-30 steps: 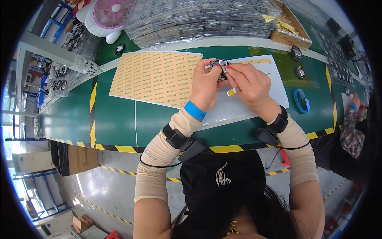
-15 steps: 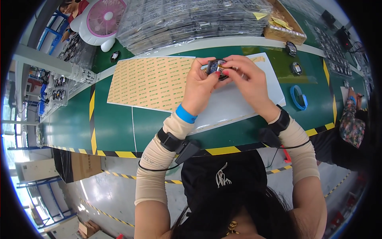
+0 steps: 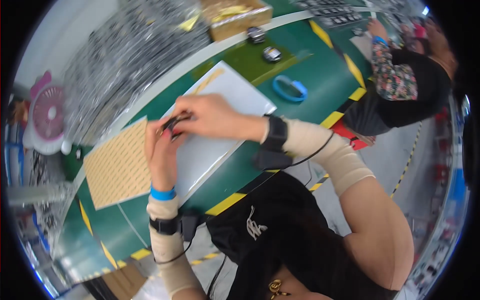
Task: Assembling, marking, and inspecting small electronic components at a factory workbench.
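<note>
A small dark round watch case [image 3: 176, 123] is held between my two hands above the sheets on the green bench. My left hand [image 3: 161, 152] is closed round it from below and the near side. My right hand [image 3: 209, 116] pinches its other side with the fingertips, which cover most of it. Beneath the hands lies a pale grey-white sheet [image 3: 240, 95]. A tan sheet with rows of small green print [image 3: 119, 165] spreads out to the left. Motion blurs the held case, so its face cannot be made out.
Two dark watch cases [image 3: 272, 54] rest on a yellowish mat at the back. Nearby is a blue wristband [image 3: 290, 90]. Stacked clear plastic trays [image 3: 135, 55], a cardboard box [image 3: 235, 22] and a pink-and-white fan [image 3: 49, 112] line the far side. A co-worker [image 3: 405, 80] sits at right.
The whole view has swung and tilted, moving the bench and my hands leftward in the picture. Both hands still hold the watch case, which is now more hidden by the fingers.
</note>
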Tool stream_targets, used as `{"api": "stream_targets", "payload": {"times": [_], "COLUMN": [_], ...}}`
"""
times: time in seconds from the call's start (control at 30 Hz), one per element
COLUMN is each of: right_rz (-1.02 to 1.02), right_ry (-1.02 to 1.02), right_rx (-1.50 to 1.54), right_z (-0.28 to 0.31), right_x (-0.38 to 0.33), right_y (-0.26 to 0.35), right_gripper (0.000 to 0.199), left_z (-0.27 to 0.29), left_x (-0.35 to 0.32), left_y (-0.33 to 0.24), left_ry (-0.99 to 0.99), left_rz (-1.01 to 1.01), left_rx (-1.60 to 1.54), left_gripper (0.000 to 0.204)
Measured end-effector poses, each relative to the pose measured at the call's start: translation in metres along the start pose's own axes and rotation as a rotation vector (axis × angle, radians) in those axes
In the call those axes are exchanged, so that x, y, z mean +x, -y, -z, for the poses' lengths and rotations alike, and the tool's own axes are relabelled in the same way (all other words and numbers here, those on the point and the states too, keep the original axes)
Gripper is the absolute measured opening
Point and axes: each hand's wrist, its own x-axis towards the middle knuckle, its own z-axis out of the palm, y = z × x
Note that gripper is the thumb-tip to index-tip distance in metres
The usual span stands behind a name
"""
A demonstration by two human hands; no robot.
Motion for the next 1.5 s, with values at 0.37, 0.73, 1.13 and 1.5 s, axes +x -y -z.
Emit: {"api": "stream_targets", "payload": {"times": [0.37,0.73,1.13,1.5], "right_rz": [0.033,0.165,-0.156,-0.142], "right_ry": [0.009,-0.246,-0.49,-0.949], "right_rx": [0.057,-0.346,-1.161,-0.323], "right_z": [-0.005,0.008,0.102,0.094], "right_x": [-0.005,-0.008,-0.154,-0.046], "right_y": [-0.002,0.002,-0.023,-0.014], "right_gripper": [0.018,0.022,0.037,0.021], "left_z": [0.0,0.003,0.033,0.032], "left_x": [-0.007,0.003,0.009,0.016], "left_y": [0.002,0.014,0.025,0.033], "left_ry": [0.014,-0.037,-0.033,-0.067], "left_rz": [0.075,0.054,0.198,0.272], "left_rx": [-0.119,-0.114,-0.399,-0.429], "left_gripper": [0.041,0.045,0.033,0.03]}}
